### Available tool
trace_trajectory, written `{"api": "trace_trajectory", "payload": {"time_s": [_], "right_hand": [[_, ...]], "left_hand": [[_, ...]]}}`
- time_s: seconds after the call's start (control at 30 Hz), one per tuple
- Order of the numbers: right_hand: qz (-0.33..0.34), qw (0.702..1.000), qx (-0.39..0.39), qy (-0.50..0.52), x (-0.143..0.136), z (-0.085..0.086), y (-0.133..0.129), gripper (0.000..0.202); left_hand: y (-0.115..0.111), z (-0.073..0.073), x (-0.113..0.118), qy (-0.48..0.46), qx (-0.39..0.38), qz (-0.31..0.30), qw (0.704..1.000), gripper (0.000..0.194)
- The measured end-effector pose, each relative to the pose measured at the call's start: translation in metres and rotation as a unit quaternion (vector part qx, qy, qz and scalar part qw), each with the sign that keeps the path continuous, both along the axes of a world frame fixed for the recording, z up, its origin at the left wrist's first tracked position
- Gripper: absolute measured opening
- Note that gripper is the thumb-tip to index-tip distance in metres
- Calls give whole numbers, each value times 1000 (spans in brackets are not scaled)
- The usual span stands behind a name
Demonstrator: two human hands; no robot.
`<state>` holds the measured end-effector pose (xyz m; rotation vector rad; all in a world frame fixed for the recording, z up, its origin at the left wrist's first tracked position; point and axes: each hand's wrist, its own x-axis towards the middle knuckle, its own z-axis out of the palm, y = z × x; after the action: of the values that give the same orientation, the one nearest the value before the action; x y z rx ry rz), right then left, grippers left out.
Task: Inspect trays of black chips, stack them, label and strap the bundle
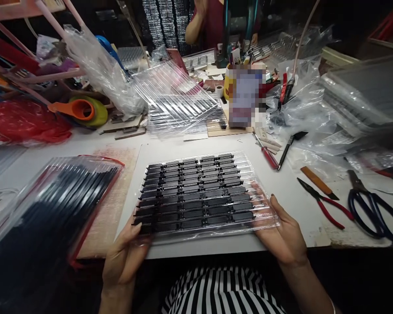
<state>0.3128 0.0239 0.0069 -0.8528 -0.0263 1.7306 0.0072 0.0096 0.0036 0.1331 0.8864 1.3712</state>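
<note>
A see-through tray (265,221) filled with rows of black parts (191,198) is held over the near middle of the white tabletop (284,192). The left hand (122,257) has its thumb and fingers clamped on the near left corner; the right hand (283,240) grips the right edge, thumb at the rim and fingers spread beneath, showing through the plastic. If one hand dips, the parts could slide out of their grooves, since the thin tray looks bendy and is held only at its sides. Squeezing unevenly might bow it and pop a row loose. Set down too far right, an edge could catch on the screwdriver (269,158) or the pliers (321,201). The left fingertips are hidden under the tray, and whether its far edge touches the tabletop is hard to tell. Glare masks any cover, and the stack of packed trays (75,187) at left is blurred and cut off.
</note>
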Motion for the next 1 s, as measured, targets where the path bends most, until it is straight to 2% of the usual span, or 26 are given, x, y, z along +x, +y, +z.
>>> {"api": "trace_trajectory", "payload": {"time_s": [0.3,0.53,0.67,1.0], "right_hand": [[0,998,1,-58,1,-6,-3,40],[34,992,-25,-119,9,-5,-11,44],[19,984,-57,-166,15,-7,-21,43],[-7,981,-12,-194,9,-6,-19,43]], "left_hand": [[0,-3,-1,2,24,-19,1000,61],[0,-4,0,3,52,-20,998,59],[1,-4,0,11,54,-19,998,60],[-1,-3,0,39,54,-49,997,44]]}}
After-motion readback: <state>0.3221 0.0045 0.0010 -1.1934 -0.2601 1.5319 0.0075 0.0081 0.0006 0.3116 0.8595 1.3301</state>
